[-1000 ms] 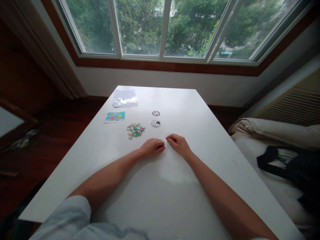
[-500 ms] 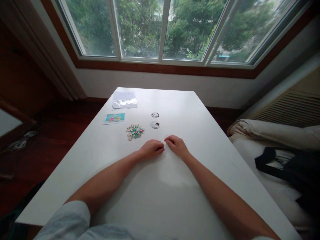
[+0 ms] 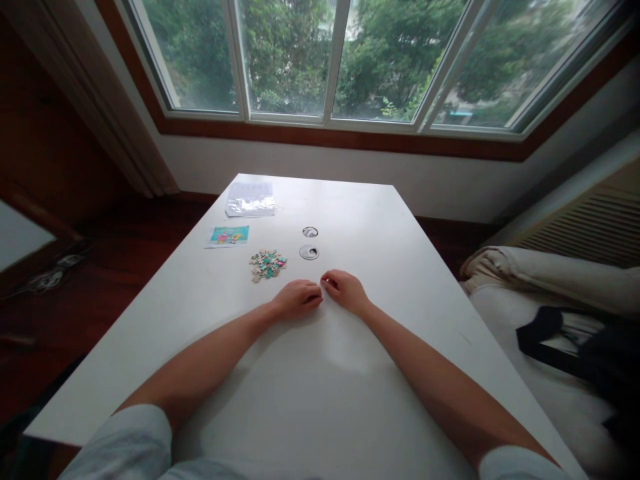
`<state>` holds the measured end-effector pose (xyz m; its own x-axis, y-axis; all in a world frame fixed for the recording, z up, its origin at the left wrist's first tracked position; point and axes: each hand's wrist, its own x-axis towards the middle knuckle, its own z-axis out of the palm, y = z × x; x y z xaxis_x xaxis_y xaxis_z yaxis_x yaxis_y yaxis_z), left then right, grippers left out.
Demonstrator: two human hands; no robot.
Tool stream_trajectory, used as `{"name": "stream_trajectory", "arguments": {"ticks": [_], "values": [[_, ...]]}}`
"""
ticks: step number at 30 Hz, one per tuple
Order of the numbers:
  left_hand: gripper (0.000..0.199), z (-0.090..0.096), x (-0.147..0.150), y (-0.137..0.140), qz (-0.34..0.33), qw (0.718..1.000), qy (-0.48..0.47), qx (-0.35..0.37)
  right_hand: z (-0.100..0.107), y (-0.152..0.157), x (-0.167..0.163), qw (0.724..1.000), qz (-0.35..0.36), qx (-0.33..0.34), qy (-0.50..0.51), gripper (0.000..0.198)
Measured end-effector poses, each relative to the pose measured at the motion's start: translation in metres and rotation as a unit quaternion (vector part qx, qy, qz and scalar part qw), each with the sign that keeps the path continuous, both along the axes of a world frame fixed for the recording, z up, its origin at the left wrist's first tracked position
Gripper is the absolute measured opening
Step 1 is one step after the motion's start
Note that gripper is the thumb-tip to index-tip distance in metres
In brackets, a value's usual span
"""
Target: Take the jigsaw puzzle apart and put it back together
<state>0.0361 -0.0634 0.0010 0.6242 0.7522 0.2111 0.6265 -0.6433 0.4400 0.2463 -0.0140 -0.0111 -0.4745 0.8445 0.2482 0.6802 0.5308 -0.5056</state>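
My left hand (image 3: 299,299) rests on the white table (image 3: 320,400) with its fingers curled in, and I see nothing in it. Close beside it, fingertips almost meeting, my right hand (image 3: 346,291) lies with its fingers bent and closed, also showing no object. Just beyond my left hand is a loose pile of small jigsaw puzzle pieces (image 3: 269,265), mostly teal, beige and pink. Ahead of the hands lie two flat round discs with black-and-white markings, the nearer disc (image 3: 309,252) and the farther disc (image 3: 310,232).
A colourful picture card (image 3: 229,237) lies left of the pile. Behind it, near the far edge, is a shiny clear plastic bag (image 3: 251,199). To the right stands a padded seat (image 3: 500,313) with dark cloth (image 3: 565,340) on it. A window (image 3: 330,67) is beyond.
The view has turned slightly. Both hands have shifted a little to the left, still closed and close together. The pieces, discs and card stay where they were on the table.
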Motion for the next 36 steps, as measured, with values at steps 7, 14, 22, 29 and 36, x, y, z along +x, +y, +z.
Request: {"name": "stream_trajectory", "arguments": {"ticks": [7,14,22,29,36], "values": [[0.019,0.005,0.001,-0.007,0.022,0.999,0.019,0.016,-0.004,0.000,0.014,0.997,0.047,-0.027,0.051,0.018],[0.023,0.006,-0.011,0.007,0.087,0.993,0.004,0.083,-0.002,0.001,0.007,0.998,0.053,-0.010,0.037,0.016],[0.017,0.002,-0.028,0.028,0.229,0.968,0.045,0.089,-0.007,0.007,0.003,0.999,0.033,0.001,0.034,0.014],[0.069,-0.002,-0.070,0.040,0.217,0.960,0.172,0.034,-0.007,0.004,0.003,0.999,0.025,0.003,0.037,0.015],[0.085,-0.020,-0.098,0.049,0.302,0.939,0.166,0.013,-0.008,0.004,-0.003,1.000,0.007,0.012,0.019,0.014]]}}
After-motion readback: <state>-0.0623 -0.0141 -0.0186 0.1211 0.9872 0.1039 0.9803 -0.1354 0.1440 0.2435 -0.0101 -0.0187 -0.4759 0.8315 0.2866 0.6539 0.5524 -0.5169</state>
